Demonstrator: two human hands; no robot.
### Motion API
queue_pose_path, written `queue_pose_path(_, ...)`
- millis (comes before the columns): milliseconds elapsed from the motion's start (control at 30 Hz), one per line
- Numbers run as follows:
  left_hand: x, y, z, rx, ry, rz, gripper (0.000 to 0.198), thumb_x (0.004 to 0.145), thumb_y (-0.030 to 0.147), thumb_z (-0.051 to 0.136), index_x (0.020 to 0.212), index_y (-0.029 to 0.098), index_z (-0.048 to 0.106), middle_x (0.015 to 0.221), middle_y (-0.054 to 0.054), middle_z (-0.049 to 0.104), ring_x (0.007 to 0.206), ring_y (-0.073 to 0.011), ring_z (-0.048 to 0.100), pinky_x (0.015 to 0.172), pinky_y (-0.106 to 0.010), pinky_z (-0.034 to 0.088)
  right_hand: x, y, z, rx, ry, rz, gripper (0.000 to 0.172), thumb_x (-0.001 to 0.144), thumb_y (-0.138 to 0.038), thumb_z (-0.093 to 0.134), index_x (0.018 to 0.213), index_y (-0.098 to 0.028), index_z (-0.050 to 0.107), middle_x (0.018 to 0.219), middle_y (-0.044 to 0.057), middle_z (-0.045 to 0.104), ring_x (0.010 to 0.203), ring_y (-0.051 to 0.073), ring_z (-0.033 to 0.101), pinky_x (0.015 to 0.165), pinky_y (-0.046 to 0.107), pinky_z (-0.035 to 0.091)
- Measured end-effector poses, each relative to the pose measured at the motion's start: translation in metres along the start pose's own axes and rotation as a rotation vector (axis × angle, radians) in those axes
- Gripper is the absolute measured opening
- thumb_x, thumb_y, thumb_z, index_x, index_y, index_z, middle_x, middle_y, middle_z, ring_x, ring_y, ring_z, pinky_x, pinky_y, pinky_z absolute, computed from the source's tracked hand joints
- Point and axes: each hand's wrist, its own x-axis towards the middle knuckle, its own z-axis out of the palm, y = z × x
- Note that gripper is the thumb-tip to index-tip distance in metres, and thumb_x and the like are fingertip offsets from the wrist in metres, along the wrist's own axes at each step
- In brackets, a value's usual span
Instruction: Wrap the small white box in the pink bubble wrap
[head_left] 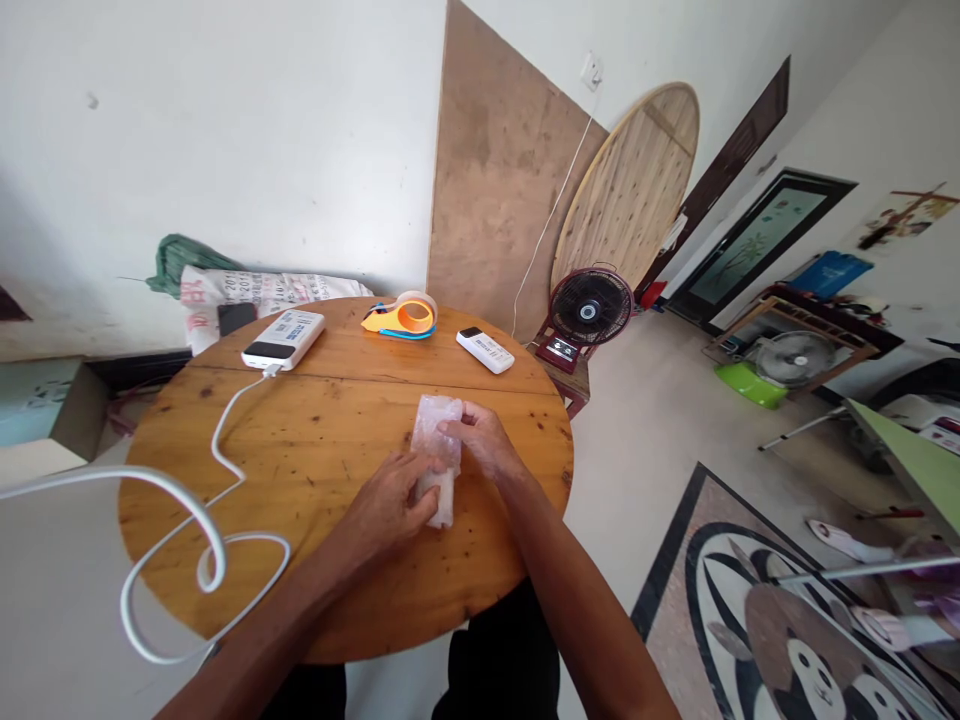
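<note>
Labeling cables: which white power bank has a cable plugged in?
The left power bank: the white cable meets its near end. The right power bank, across from it past the tape dispenser, shows no cable.

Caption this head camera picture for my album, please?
Left hand and right hand touching translucent plastic wrap on a round brown wooden table, orange plastic tape dispenser beyond.

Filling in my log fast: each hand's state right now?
Left hand: touching the translucent wrap; whether gripping cannot be told.
Right hand: closed, holding the wrap's far right edge.
</note>
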Motion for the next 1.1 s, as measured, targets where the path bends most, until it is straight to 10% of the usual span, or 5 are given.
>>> queue_pose_path(533, -0.013, 0.003, 0.018, -0.001, 0.239, -0.099, 0.030, 0.077, 0.027, 0.051, 0.104, 0.019, 0.061, 0.101, -0.007, 0.054, 0.093, -0.0222, 0.057, 0.080, -0.037, 0.051, -0.027, -0.013, 0.007, -0.022, -0.043, -0.104, 0.034, 0.064, -0.042, 0.075, 0.074, -0.017, 0.055, 0.069, -0.002, 0.058, 0.064, 0.012, 0.051, 0.060, 0.022, 0.041)
queue_pose_path(767, -0.016, -0.003, 0.030, -0.056, 0.420, -0.222, 0.059, 0.071, 0.034, 0.060, 0.124, 0.012, 0.043, 0.113, -0.013, 0.053, 0.107, -0.0291, 0.052, 0.092, -0.047, 0.045, -0.042, -0.016, 0.007, -0.010, -0.113, -0.134, 0.034, 0.066, -0.041, 0.074, 0.073, -0.017, 0.052, 0.071, -0.003, 0.056, 0.064, 0.011, 0.050, 0.062, 0.022, 0.041)
queue_pose_path(1100, -0.010, 0.009, 0.020, -0.667, 0.225, -0.249, 0.062, 0.074, 0.036, 0.059, 0.129, 0.017, 0.039, 0.119, -0.010, 0.057, 0.098, -0.0217, 0.060, 0.082, -0.035, 0.050, -0.067, -0.019, 0.011, -0.289, -0.109, -0.251, 0.020, 0.075, -0.035, 0.065, 0.074, -0.019, 0.054, 0.080, -0.001, 0.062, 0.074, 0.014, 0.056, 0.071, 0.025, 0.045)
